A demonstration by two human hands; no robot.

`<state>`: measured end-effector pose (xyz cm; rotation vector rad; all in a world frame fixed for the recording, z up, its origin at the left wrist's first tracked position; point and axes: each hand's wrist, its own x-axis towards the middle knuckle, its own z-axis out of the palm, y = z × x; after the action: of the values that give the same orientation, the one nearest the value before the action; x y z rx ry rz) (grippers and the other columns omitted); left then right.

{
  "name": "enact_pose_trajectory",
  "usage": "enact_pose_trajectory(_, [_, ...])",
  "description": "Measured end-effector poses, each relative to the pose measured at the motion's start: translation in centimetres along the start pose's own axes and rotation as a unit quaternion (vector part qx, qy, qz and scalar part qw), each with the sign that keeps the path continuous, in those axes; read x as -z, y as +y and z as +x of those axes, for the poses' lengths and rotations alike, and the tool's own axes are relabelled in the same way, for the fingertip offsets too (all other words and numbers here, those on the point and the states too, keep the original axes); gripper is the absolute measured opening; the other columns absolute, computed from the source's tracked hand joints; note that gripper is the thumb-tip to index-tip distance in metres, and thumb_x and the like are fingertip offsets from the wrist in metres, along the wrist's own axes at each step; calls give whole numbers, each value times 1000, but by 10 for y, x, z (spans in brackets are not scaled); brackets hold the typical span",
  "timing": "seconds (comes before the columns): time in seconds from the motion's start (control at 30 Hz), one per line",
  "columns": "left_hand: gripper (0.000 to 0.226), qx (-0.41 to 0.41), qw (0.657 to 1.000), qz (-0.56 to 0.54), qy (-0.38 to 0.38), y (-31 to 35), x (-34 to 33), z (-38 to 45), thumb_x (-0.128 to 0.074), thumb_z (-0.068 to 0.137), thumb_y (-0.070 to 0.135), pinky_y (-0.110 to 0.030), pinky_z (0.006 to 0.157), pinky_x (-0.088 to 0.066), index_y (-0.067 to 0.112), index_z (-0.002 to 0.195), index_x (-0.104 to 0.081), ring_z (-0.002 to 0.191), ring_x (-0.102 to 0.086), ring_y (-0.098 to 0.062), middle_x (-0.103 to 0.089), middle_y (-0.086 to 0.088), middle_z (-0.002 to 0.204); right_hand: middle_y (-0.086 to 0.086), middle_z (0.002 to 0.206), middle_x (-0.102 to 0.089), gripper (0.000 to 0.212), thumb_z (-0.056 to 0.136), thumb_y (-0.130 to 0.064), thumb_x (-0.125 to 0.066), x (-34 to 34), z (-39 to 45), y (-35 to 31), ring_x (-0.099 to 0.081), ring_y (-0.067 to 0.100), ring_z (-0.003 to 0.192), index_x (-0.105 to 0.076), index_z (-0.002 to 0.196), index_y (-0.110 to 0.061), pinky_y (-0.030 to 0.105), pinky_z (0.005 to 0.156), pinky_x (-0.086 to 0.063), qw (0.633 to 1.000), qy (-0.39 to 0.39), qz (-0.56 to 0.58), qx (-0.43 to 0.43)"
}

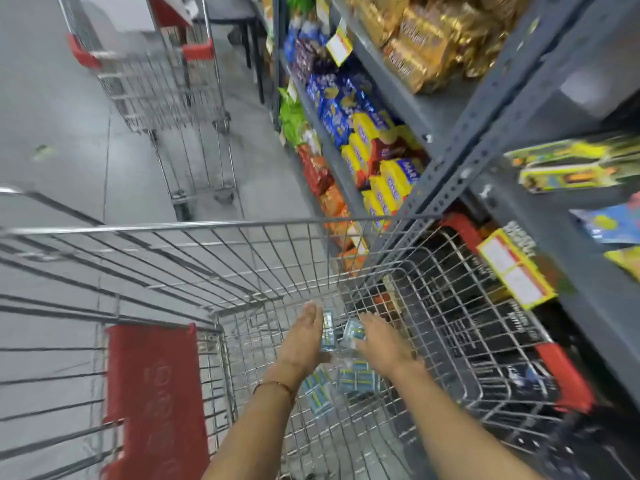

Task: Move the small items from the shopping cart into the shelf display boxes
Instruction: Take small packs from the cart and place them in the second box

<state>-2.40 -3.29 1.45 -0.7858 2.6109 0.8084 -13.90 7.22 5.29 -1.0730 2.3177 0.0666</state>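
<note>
Head view looks down into the shopping cart (263, 271), where both hands reach toward the small blue packets (346, 362) scattered on its wire floor. The left hand (304, 337) and right hand (381, 341) are flat and open, palms facing inward either side of a few packets; whether the fingers already touch them is lost to blur. To do the scoop well, I would close the palms together under the loose packets and lift a modest batch, so none slips through the wire. The shelf (519, 98) stands just right of the cart.
</note>
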Motion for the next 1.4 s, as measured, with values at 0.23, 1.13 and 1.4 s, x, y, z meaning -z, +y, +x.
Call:
enact_pose_trajectory(0.23, [105,-8,999,5,-35,-21,-60,56,-71,81,29,-34,119,-2,4,146,8,146,4,-29,8,-15,158,17,155,-20,68,94,-31,-49,-76,54,17,-21,33,142,-13,151,-20,53,114,-22,994,-28,-103,-35])
enact_pose_trajectory(1.13, [82,-168,984,65,-3,41,51,-4,-70,79,35,-35,112,-32,15,144,-24,133,-35,-27,-34,-9,146,13,138,-45,82,76,-43,-76,58,-49,37,-40,29,128,-37,138,-6,39,110,-37,994,31,-100,21])
enact_pose_trajectory(1.4, [82,-319,947,43,14,190,143,-72,-69,65,53,-32,100,-46,13,134,-46,118,-53,-27,-55,-9,129,14,129,-52,67,75,-41,-77,154,-216,72,-48,30,122,-50,127,-7,38,100,-42,989,140,-13,-42])
